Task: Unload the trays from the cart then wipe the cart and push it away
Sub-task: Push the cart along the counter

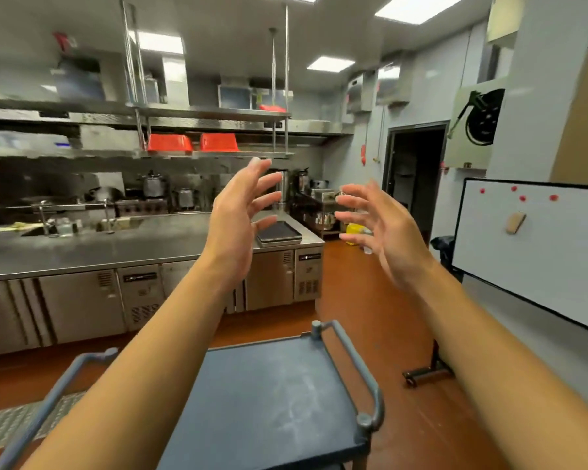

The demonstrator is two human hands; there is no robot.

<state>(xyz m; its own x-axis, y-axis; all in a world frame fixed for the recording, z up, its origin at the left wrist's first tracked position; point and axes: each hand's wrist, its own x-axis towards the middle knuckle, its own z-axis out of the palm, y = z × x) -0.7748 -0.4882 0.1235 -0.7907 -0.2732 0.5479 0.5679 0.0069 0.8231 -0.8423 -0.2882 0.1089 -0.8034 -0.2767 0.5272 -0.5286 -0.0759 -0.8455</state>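
Note:
A grey cart [269, 401] stands low in the middle of the view, its flat top bare and streaked, with tubular handles on the left and right sides. A stack of dark trays [279, 234] lies on the right end of the steel counter [116, 249]. My left hand [238, 215] and my right hand [384, 228] are raised in the air above the cart, palms facing each other, fingers spread, holding nothing. No cloth is visible.
A whiteboard on a wheeled stand [530, 245] is at the right, its base [421, 371] on the orange floor beside the cart. A dark doorway [414, 178] opens at the back right. Red baskets [192, 142] sit on an overhead shelf. Metal floor grating [17, 422] lies at the lower left.

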